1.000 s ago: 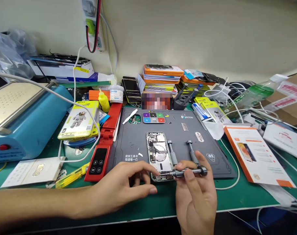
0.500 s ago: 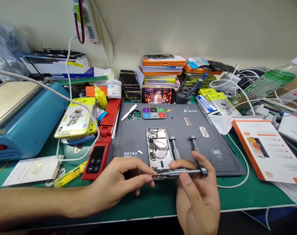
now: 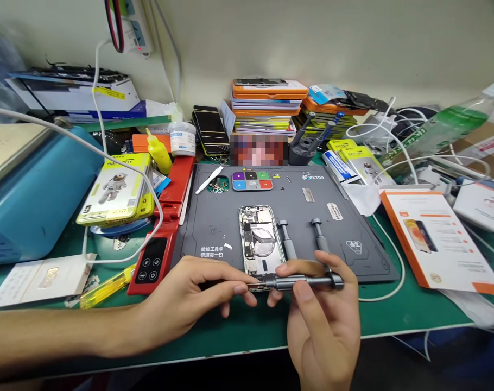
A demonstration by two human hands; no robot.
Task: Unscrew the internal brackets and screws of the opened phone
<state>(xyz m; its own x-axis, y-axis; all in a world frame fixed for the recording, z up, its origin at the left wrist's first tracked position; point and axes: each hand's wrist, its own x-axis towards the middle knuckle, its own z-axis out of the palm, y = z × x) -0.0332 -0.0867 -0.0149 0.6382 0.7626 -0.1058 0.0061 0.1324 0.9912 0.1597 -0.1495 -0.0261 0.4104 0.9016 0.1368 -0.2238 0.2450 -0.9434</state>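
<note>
In my right hand (image 3: 326, 326) lies a dark grey precision screwdriver (image 3: 291, 282), held roughly level, fingers and thumb around its shaft. The thumb and forefinger of my left hand (image 3: 194, 296) pinch its thin tip at the left end. Just behind the screwdriver is an opened smartphone (image 3: 267, 260), its inner parts and a round coil showing; my hands and the tool cover its near end. Two similar screwdrivers, one (image 3: 285, 239) beside the phone and another (image 3: 320, 234) farther right, rest on the dark grey work mat (image 3: 214, 217).
A coloured screw tray (image 3: 252, 181) and a white spudger (image 3: 209, 180) lie toward the mat's back. At left are a red tool with touch buttons (image 3: 151, 258), yellow battery packs (image 3: 112, 187) and a blue machine (image 3: 47, 201). An orange-edged box (image 3: 438, 239) stands right, among loose white cables.
The camera view has shifted slightly, so most things sit a little higher and farther left. Both hands keep the same hold on the screwdriver; a right fingertip now shows beneath it.
</note>
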